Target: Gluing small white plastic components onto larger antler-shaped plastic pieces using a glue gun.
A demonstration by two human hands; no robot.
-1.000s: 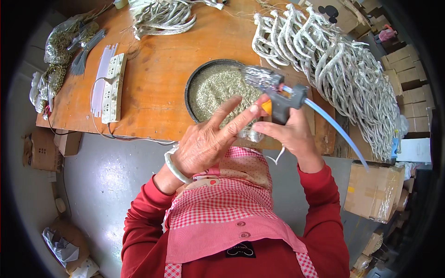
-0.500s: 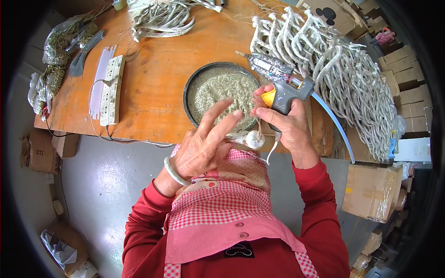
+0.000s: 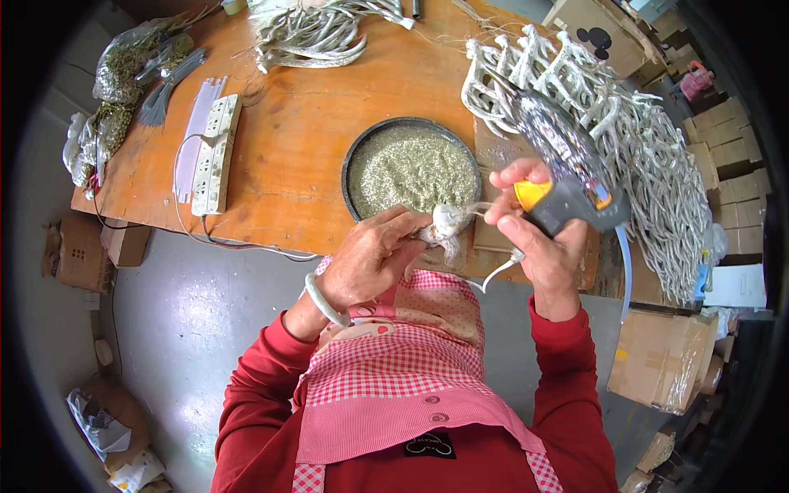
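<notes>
My left hand (image 3: 374,259) grips a small white glittery piece (image 3: 445,223) at the near edge of the orange table (image 3: 288,148). My right hand (image 3: 538,238) holds a grey glue gun (image 3: 575,201) with an orange trigger, its glitter-crusted barrel pointing up and away. A thin white stem runs from the piece toward my right hand. Just beyond my hands sits a round dark tray of gold-green glitter (image 3: 411,168).
A big heap of white branch-shaped pieces (image 3: 625,131) covers the table's right side, with another bundle (image 3: 308,33) at the far edge. White power strips (image 3: 209,148) and bags of glitter (image 3: 115,90) lie left. Cardboard boxes (image 3: 666,361) stand on the floor at right.
My left hand, earlier spread open, has closed on the small white piece. My right hand with the glue gun has shifted right and tilted its barrel upward.
</notes>
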